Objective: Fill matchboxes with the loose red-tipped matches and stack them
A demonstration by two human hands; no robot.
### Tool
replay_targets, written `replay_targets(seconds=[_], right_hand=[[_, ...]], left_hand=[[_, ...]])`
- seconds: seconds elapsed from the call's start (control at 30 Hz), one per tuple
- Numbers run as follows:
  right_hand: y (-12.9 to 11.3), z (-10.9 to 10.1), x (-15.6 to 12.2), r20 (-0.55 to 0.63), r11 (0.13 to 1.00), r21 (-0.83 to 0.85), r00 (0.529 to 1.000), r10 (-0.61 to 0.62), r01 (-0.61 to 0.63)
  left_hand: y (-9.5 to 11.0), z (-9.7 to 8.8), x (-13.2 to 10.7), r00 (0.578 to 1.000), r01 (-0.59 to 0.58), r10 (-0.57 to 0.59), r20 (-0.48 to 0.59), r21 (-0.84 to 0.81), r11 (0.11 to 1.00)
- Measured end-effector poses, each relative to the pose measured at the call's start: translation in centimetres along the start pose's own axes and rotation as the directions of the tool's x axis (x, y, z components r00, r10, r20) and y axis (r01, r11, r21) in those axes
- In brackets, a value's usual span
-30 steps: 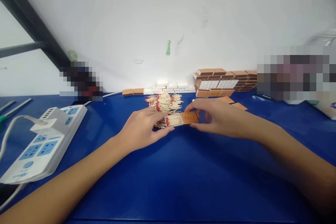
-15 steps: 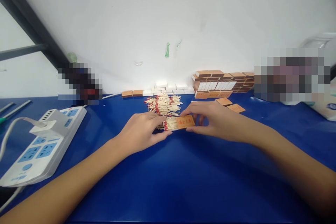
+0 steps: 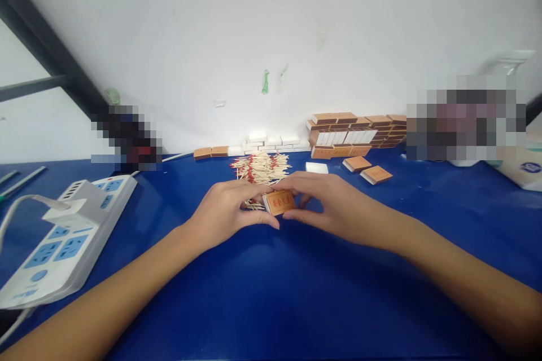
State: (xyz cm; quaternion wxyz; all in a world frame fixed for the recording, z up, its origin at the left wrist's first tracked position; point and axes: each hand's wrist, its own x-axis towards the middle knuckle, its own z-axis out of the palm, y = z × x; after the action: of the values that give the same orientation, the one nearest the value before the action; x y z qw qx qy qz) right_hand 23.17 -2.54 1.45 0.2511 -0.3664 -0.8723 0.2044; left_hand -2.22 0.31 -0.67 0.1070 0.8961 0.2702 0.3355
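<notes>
Both my hands meet on an orange matchbox [image 3: 279, 202] just above the blue table [image 3: 271, 293]. My left hand [image 3: 228, 211] pinches its left end with thumb and fingers. My right hand [image 3: 328, 203] grips the sleeve from the right. The sleeve now covers nearly the whole tray; only a thin white edge shows at the left. A heap of loose red-tipped matches [image 3: 260, 168] lies just behind my hands.
A stack of orange matchboxes [image 3: 355, 132] and a row of white trays [image 3: 271, 142] stand by the wall. Two orange boxes [image 3: 366, 169] and a white tray [image 3: 317, 167] lie loose nearby. A white power strip [image 3: 63, 237] with a plugged cable sits at the left.
The orange sleeve has slid left over the tray of matches, which was half exposed a second ago. My hands have drawn closer together.
</notes>
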Motion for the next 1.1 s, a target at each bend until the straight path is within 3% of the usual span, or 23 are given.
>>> replay_targets(seconds=[0.13, 0.27, 0.37, 0.5, 0.63, 0.7, 0.8, 0.87, 0.97, 1.1], right_hand=[[-0.7, 0.9, -0.2, -0.007, 0.996, -0.072, 0.998, -0.058, 0.057], [-0.5, 1.6, -0.4, 0.001, 0.989, -0.111, 0.996, -0.094, 0.094], [0.4, 2.0, -0.3, -0.046, 0.988, -0.136, 0.996, -0.082, 0.075], [1.8, 2.1, -0.1, -0.078, 0.991, -0.133, 0.997, -0.021, 0.011], [2.2, 1.6, 0.1, -0.069, 0.965, -0.254, 0.996, 0.053, -0.069], [2.1, 1.3, 0.1, -0.086, 0.947, -0.305, 0.993, 0.078, -0.100], [2.1, 0.9, 0.2, -0.107, 0.926, -0.351, 0.988, 0.109, -0.141], [2.3, 0.8, 0.2, -0.103, 0.920, -0.358, 0.986, 0.132, -0.161], [2.7, 0.8, 0.2, -0.080, 0.919, -0.355, 0.985, 0.151, -0.170], [2.8, 0.7, 0.2, -0.001, 0.909, -0.393, 0.989, 0.147, -0.136]], left_hand=[[0.2, 0.2, 0.1, 1.000, 0.024, -0.023, 0.009, -0.069, 0.997], [0.3, 0.2, 0.1, 1.000, 0.018, -0.018, 0.008, -0.036, 0.999], [0.1, 0.0, 0.1, 0.999, 0.035, -0.035, 0.000, 0.034, 0.999], [-0.7, -0.7, 0.3, 0.994, 0.078, -0.085, 0.072, 0.100, 0.992], [-2.9, -2.5, 1.0, 0.997, 0.071, -0.075, 0.014, 0.207, 0.976], [-4.7, -3.9, 1.7, 0.984, 0.176, -0.163, -0.068, 0.263, 0.949], [-7.6, -6.0, 3.0, 0.904, 0.427, -0.398, -0.157, 0.331, 0.841], [-9.4, -6.8, 3.8, 0.860, 0.493, -0.493, -0.129, 0.453, 0.742], [-11.3, -7.0, 4.3, 0.825, 0.504, -0.560, -0.080, 0.552, 0.665], [-12.6, -6.0, 3.8, 0.826, 0.485, -0.559, -0.070, 0.594, 0.642]])
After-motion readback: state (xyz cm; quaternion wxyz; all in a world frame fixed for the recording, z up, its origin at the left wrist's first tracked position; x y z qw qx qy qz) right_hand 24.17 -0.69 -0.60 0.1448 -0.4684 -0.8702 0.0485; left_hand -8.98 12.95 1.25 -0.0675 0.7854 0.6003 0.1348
